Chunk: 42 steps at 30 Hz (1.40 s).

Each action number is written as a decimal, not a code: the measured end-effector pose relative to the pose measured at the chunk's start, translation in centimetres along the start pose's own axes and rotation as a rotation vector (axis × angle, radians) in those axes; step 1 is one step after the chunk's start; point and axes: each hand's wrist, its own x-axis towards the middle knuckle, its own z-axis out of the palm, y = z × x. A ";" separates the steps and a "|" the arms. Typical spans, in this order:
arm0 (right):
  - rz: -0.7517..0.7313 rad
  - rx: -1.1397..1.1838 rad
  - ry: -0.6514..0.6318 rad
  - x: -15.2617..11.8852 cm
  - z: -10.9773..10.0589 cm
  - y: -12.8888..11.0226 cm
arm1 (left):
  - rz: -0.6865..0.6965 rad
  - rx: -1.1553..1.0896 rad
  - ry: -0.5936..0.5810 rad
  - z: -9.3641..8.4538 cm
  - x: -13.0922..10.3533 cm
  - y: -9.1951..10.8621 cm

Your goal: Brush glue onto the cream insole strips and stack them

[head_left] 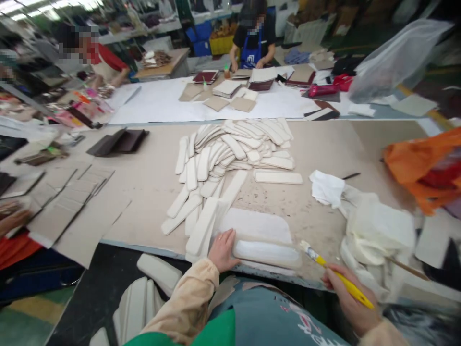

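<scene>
Head view shows the left hand spread beside a pale rounded strip, the right hand gripping a yellow brush.

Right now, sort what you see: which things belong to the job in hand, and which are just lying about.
In the job, it seems:
yellow-handled brush, in the right hand
white-topped strip beside the left hand
pile of pale strips

Apparently just lying about:
orange bundle
crumpled white piece
clear plastic bag

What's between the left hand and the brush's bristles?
A pale strip with a whiter patch along its top, running lengthwise from the left hand toward the brush; a white sheet shows behind it. Head view.
</scene>
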 end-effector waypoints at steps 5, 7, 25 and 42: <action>-0.020 0.002 0.050 0.6 1.3 -2.4 | -0.320 0.173 0.386 -3.2 -0.9 -2.6; -0.036 0.021 0.037 0.6 2.1 -3.4 | -0.472 0.238 0.370 -4.3 -1.2 -4.6; -0.260 -0.047 -0.043 1.0 4.0 -4.9 | -0.556 0.273 0.364 -4.8 -2.1 -7.9; -0.463 0.104 -0.030 1.6 4.0 -4.2 | -0.341 0.116 0.625 -10.2 -1.7 -7.7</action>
